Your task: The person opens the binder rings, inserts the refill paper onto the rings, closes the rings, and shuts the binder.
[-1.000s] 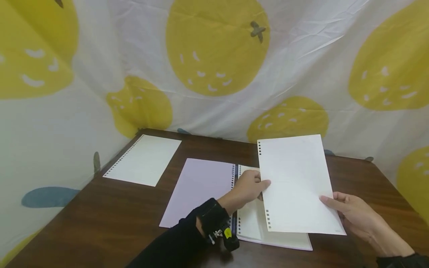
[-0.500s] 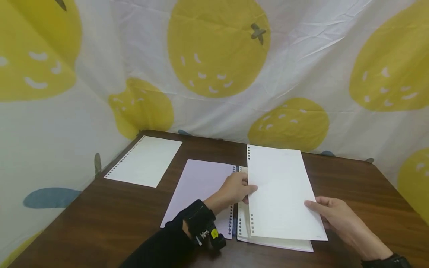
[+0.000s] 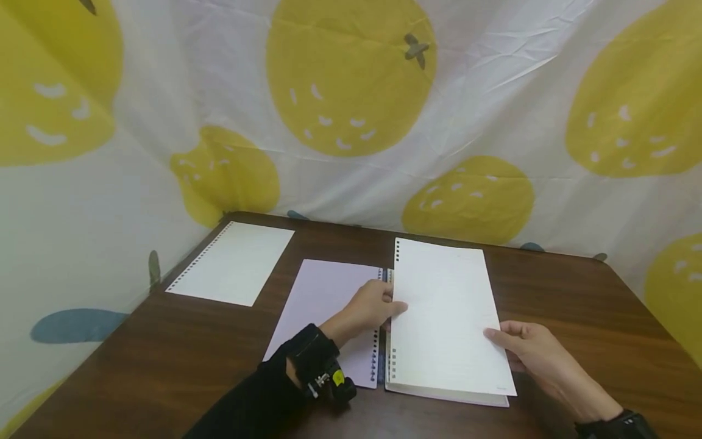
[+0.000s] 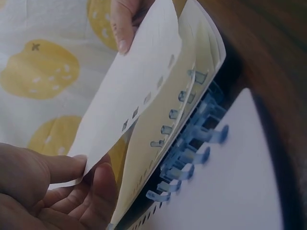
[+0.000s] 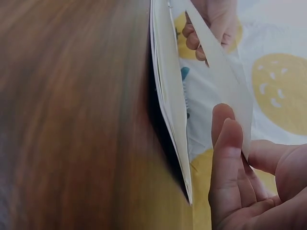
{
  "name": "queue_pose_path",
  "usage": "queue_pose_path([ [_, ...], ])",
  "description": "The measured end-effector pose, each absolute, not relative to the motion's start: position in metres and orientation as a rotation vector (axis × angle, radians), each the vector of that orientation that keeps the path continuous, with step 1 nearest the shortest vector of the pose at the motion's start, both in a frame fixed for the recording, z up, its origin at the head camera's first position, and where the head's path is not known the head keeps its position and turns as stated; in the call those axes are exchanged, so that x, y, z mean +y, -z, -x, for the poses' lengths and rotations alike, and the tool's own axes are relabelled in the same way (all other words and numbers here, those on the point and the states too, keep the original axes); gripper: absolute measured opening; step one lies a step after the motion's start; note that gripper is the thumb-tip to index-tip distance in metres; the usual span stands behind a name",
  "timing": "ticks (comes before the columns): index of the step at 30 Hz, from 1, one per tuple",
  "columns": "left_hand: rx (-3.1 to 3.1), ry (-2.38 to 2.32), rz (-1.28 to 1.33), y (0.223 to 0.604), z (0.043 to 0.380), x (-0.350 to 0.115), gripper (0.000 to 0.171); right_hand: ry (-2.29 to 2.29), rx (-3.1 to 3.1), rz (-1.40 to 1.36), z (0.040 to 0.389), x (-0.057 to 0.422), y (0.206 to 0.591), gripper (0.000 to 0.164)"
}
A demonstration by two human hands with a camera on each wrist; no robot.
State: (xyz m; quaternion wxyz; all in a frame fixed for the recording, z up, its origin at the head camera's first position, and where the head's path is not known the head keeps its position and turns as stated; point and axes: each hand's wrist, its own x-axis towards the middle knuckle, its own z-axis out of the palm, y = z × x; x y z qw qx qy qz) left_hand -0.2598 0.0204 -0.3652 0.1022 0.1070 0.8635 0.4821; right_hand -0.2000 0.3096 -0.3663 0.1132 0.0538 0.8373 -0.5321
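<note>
A white sheet of loose-leaf paper [image 3: 444,317], punched along its left edge, hovers over the right half of an open ring binder [image 3: 329,305]. My left hand [image 3: 368,310] pinches the punched edge between thumb and fingers. At the opposite edge, my right hand [image 3: 534,350] pinches the sheet, as the right wrist view also shows. Blue open rings [image 4: 192,158] run along the binder's spine in the left wrist view. Prongs poke through the paper stack [image 4: 153,129] under the sheet. The sheet's holes are apart from the prongs.
Another punched white sheet [image 3: 233,262] lies flat at the back left of the dark wooden table [image 3: 137,366]. Behind the table hangs a white curtain [image 3: 493,110] with yellow fruit prints.
Both hands have moved left and lowered the sheet, bringing its punched edge closer to the binder's spine. The binder and the other sheet have stayed in place.
</note>
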Motion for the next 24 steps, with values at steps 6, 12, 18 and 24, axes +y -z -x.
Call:
queue_pose_path([
  [6,2.554,-1.395,-0.305,0.37,0.261,0.018,0.021,1.553,2.456,-0.126,0.199,0.306,0.368,0.044],
  [12,2.571,-1.371,-0.295,0.37,0.262,0.014,0.022,1.545,2.453,-0.117,0.201,0.302,0.368,0.043],
  [18,2.567,-1.364,-0.305,0.368,0.262,0.012,0.026,1.568,2.427,-0.098,0.202,0.299,0.368,0.041],
  [24,2.571,-1.356,-0.303,0.369,0.261,0.011,0.026,1.545,2.429,-0.061,0.201,0.3,0.368,0.04],
])
